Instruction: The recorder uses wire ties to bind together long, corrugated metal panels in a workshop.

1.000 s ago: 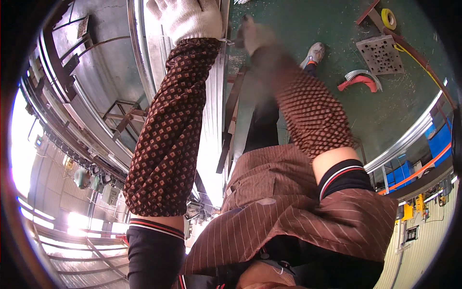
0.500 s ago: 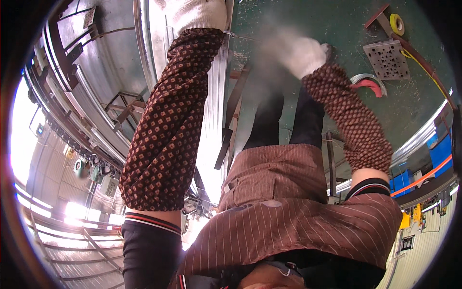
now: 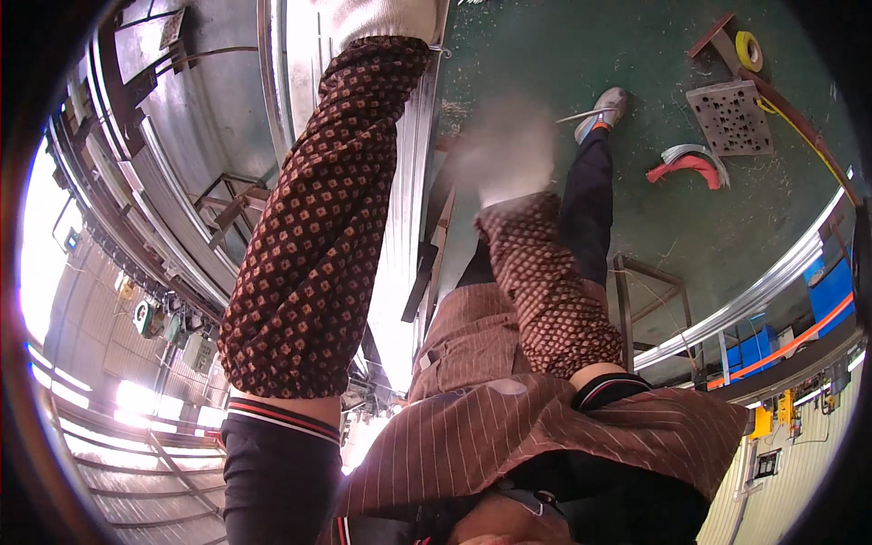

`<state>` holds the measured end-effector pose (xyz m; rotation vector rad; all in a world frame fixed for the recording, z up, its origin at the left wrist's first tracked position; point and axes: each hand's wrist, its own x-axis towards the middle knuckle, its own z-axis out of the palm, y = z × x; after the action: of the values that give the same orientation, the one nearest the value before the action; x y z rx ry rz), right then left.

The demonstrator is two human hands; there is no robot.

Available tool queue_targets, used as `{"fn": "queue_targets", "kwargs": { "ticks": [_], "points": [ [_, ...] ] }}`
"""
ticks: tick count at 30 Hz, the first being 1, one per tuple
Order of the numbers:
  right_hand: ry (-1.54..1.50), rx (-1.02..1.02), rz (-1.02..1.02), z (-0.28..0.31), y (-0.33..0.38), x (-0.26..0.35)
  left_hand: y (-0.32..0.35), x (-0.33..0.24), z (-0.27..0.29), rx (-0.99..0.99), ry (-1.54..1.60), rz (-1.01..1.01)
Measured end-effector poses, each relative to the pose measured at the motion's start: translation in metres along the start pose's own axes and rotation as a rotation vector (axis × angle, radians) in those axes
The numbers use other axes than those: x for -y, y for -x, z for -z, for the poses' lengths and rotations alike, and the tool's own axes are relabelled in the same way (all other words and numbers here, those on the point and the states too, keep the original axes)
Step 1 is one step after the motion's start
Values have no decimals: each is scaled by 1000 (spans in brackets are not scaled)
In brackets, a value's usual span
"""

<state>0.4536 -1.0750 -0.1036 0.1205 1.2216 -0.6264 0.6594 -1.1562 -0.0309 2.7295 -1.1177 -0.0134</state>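
My left hand (image 3: 386, 20), in a white knitted glove, rests at the top edge over a bundle of long silvery metal profiles (image 3: 409, 195). Its fingers are cut off by the picture's edge. Beside that wrist a small bent wire end (image 3: 442, 51) sticks out from the bundle's side. To the right of the profiles, my right hand (image 3: 513, 159), also in a white glove, is smeared by motion, so its fingers cannot be read. A thin straight rod (image 3: 586, 115) shows just right of the blur, crossing in front of my shoe; whether the hand holds it cannot be told.
On the green floor at right lie a perforated metal block (image 3: 729, 118), a yellow tape roll (image 3: 748, 51) and a coil with red wrapping (image 3: 688, 168). A dark metal frame (image 3: 649, 295) stands by my leg. More long profiles (image 3: 173, 200) lie on racks at left.
My right hand has swung left and nearer to my body, away from the shoe, which now shows. The wire that stretched toward that hand is now a short bent end. My left hand shifted slightly upward.
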Motion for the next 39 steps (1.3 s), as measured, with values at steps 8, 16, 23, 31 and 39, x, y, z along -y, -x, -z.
{"fn": "queue_targets", "kwargs": {
  "ticks": [8,16,23,31,39],
  "points": [
    [-160,946,357,-62,-27,112,-2,3,3,-40,31,-17],
    [-262,934,633,-105,-16,74,-8,-4,9,-80,13,1],
    [-349,1299,749,-103,-8,113,-13,-12,17,-61,16,14],
    [-336,1317,731,-71,-40,108,-2,-11,9,-35,3,29],
    [-542,1282,623,-90,-35,75,1,-5,-1,-83,7,29]
  ]
}}
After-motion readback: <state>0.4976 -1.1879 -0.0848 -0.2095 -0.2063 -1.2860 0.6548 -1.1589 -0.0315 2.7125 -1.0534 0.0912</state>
